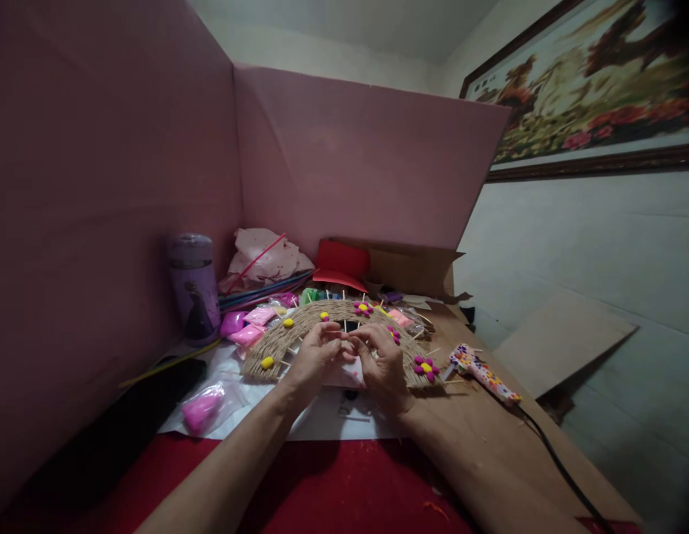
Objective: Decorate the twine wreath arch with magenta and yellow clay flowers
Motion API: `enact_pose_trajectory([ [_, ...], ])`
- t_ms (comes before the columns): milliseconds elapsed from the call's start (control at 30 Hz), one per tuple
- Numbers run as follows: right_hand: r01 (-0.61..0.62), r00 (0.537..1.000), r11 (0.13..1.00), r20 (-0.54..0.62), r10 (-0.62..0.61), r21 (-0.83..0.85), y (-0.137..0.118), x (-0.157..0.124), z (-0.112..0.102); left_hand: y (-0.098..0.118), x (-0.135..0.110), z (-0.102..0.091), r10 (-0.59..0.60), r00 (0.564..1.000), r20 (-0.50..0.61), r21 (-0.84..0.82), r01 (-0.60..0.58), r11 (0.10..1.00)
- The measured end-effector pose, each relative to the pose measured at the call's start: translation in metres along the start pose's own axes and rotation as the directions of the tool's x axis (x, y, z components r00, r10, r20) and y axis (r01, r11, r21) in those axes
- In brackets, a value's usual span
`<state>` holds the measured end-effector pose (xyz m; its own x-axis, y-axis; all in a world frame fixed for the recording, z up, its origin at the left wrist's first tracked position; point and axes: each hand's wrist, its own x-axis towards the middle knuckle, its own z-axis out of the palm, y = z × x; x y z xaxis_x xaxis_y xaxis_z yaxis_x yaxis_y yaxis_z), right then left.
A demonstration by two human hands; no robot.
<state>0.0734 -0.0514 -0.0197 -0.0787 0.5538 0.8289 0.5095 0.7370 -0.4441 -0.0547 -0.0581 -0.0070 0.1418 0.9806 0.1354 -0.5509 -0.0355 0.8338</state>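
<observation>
Arch: twine, on tabletop, dead centre.
Left hand: over arch middle, fingers curled; grip unclear.
Right hand: touching left's fingertips; grip unclear.
Glue gun: 3 o'clock of right hand.

A home craft corner: framed floral painting on the wall, clay packets and glue gun crowding the table.
</observation>
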Motion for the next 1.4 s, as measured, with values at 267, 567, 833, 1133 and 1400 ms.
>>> enact_pose_trajectory([
  [267,0.095,0.995,0.994,-0.027,-0.096,-0.050,-0.007,0.000,-0.004,0.003,-0.005,0.000,-0.086,0.996,0.015,0.010,0.085,0.996],
  [567,0.111,0.990,0.992,0.077,-0.116,0.058,-0.008,-0.004,-0.003,0.005,-0.008,0.002,-0.093,0.994,-0.062,-0.006,0.093,0.996],
  [833,0.002,0.997,0.990,0.078,-0.013,0.139,-0.010,0.000,0.000,0.003,-0.007,0.002,-0.013,0.993,-0.116,0.070,0.021,0.997],
  [1133,0.158,0.969,0.986,0.184,-0.165,0.053,0.003,0.000,-0.002,0.004,-0.003,-0.004,0.005,0.995,-0.100,0.131,0.008,0.991],
  [1400,0.114,0.980,0.989,0.152,-0.128,0.095,0.005,0.000,0.001,0.003,-0.002,-0.004,0.002,0.997,-0.076,0.142,0.009,0.990],
])
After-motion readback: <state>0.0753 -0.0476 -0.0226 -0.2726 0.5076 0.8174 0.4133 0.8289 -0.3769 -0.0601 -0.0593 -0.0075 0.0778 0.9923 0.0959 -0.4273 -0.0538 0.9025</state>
